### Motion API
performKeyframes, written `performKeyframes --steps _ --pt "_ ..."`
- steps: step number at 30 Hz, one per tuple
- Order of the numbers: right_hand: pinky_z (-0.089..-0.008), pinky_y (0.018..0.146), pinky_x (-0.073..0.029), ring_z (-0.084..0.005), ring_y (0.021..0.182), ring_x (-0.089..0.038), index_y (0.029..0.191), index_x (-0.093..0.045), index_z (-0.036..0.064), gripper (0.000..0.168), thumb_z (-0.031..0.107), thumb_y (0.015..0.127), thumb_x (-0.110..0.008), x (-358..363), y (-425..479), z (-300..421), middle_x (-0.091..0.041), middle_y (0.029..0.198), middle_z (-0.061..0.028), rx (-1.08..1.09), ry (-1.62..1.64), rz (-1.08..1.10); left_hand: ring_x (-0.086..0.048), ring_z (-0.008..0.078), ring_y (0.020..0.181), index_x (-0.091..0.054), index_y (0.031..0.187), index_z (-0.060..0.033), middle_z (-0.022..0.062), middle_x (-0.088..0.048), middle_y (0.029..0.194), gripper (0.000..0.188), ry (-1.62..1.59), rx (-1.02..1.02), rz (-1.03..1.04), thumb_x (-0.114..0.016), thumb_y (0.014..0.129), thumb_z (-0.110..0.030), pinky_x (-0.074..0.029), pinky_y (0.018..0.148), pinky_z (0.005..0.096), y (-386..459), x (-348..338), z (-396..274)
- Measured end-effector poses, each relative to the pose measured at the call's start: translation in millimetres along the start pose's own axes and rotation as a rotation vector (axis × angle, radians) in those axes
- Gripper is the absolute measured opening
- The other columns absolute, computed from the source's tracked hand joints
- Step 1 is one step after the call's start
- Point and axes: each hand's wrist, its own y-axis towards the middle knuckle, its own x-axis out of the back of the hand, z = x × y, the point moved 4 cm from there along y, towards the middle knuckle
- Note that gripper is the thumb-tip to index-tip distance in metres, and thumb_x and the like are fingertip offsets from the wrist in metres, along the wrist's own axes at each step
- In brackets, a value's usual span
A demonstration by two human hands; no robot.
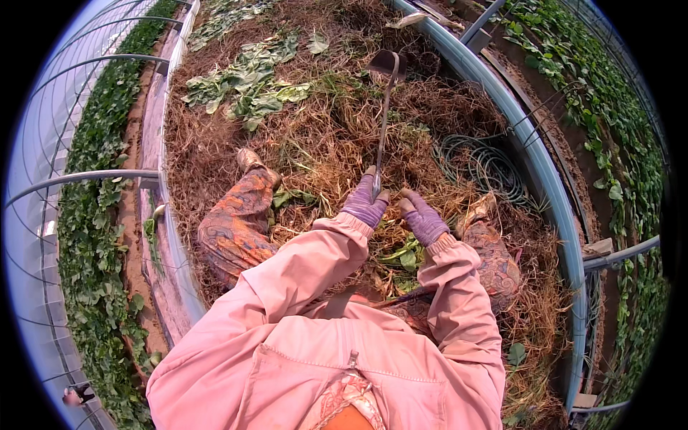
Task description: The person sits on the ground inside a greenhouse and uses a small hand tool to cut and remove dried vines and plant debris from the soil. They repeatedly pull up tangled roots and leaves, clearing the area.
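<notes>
My left hand (367, 200), in a purple knit glove with tan fingertips, grips the lower end of a hand hoe (383, 121). The hoe's thin metal shaft points away from me and curves at the top into a dark flat blade (382, 61), which is over dry plant stalks. My right hand (423, 216) wears a matching glove and is just right of the left one. Its fingers are bent and a little apart, with nothing visible in them. Below the hands, between my legs, are green leaves (406, 257) among the dry straw (317, 140).
Wilted broad leaves (252, 75) lie ahead to the left. A coiled green hose (481, 161) is at the right, beside a pale blue curved greenhouse pipe (524, 129). Rows of leafy plants (99, 177) grow beyond both sides. My legs (236, 226) in patterned trousers are spread across the straw.
</notes>
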Motion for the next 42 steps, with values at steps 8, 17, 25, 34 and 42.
performKeyframes --steps 8,17,25,34,42 --pt "-0.0236 0.060 -0.043 -0.0115 0.068 -0.050 0.094 -0.051 0.002 0.015 0.012 0.083 -0.049 -94.7 -13.6 -4.4 -0.053 0.078 -0.0039 0.116 0.550 -0.212 -0.048 0.0112 0.093 -0.040 0.121 -0.0009 0.0069 -0.053 0.104 0.036 -0.538 -0.034 0.102 -0.045 0.086 -0.005 -0.040 0.082 0.0217 -80.2 15.2 4.3" --pt "-0.0197 0.055 -0.043 -0.0091 0.064 -0.050 0.096 -0.049 0.004 0.016 0.011 0.082 -0.051 -147.9 -52.6 76.9 -0.052 0.075 -0.0011 0.229 0.743 -0.036 -0.050 0.0108 0.093 -0.042 0.120 -0.0043 0.0028 -0.052 0.105 0.040 -1.151 -0.050 0.160 -0.052 0.082 -0.004 -0.042 0.083 0.0229 -118.7 89.5 -18.6" --pt "-0.0277 0.070 -0.048 -0.0170 0.078 -0.056 0.101 -0.050 -0.002 0.029 0.022 0.085 -0.048 -173.3 -75.4 131.7 -0.057 0.087 -0.0072 0.330 0.864 0.398 -0.053 0.0123 0.093 -0.048 0.115 -0.0014 0.0055 -0.056 0.101 0.033 -0.523 -0.287 0.056 -0.055 0.083 -0.009 -0.044 0.080 0.0221 -149.7 169.5 -62.0" --pt "-0.0371 0.069 -0.048 -0.0190 0.070 -0.054 0.100 -0.048 0.003 0.023 0.008 0.078 -0.048 -76.6 -39.1 187.2 -0.052 0.078 -0.0041 0.076 1.701 0.573 -0.055 0.0141 0.078 -0.059 0.095 0.0007 0.0062 -0.059 0.082 0.027 -0.398 0.035 -0.735 -0.052 0.086 -0.024 -0.045 0.068 0.0264 -212.2 344.2 -11.8" --pt "-0.0216 0.043 -0.037 -0.0077 0.049 -0.038 0.101 -0.050 -0.005 0.027 0.011 0.081 -0.042 10.4 19.9 142.2 -0.037 0.060 0.0035 0.193 1.579 0.192 -0.055 0.0141 0.077 -0.059 0.096 0.0004 0.0061 -0.059 0.082 0.027 0.089 0.669 -0.311 -0.051 0.086 -0.024 -0.045 0.068 0.0264 -220.9 285.1 167.3"
